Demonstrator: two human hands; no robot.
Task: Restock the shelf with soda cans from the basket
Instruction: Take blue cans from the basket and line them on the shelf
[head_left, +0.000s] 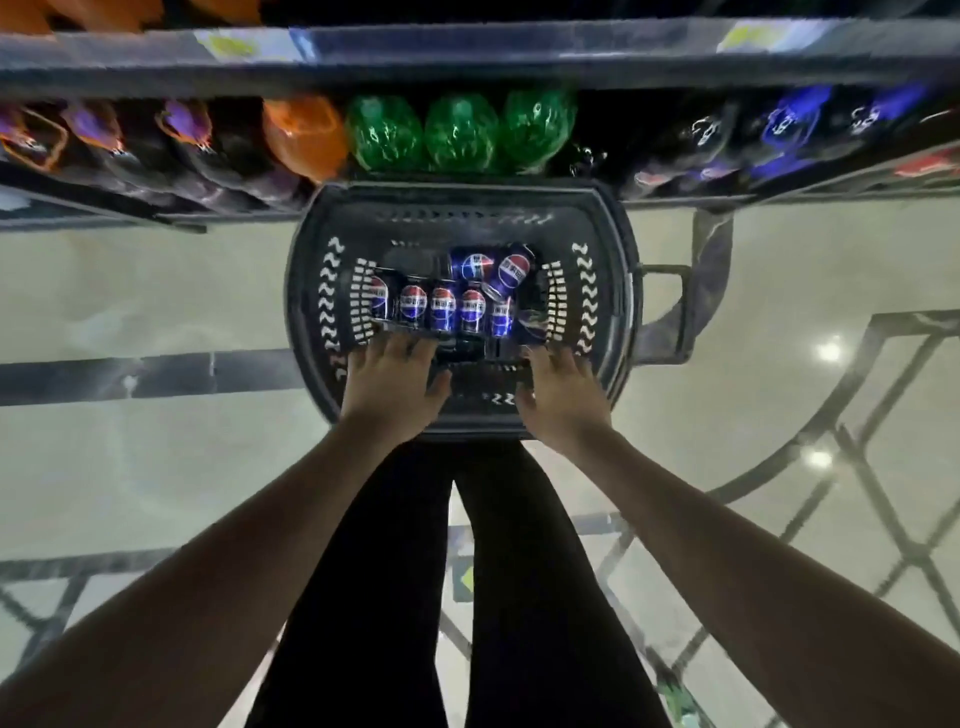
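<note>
A dark plastic basket (311, 291) stands on the floor in front of the shelf (467, 67). Inside it lie several blue soda cans (441, 309) with red, white and blue logos, most in a row, two more behind them. My left hand (395, 379) reaches over the near rim, fingers spread toward the left cans. My right hand (563, 395) reaches in at the near right side, fingers extended over the basket's inner wall. Neither hand holds a can. The fingertips are blurred.
The lowest shelf row holds green bottles (460, 132), an orange bottle (304, 135) and dark bottles on both sides. The basket's handle (670, 312) hangs to the right. My legs (457, 597) stand below the basket on a glossy patterned floor.
</note>
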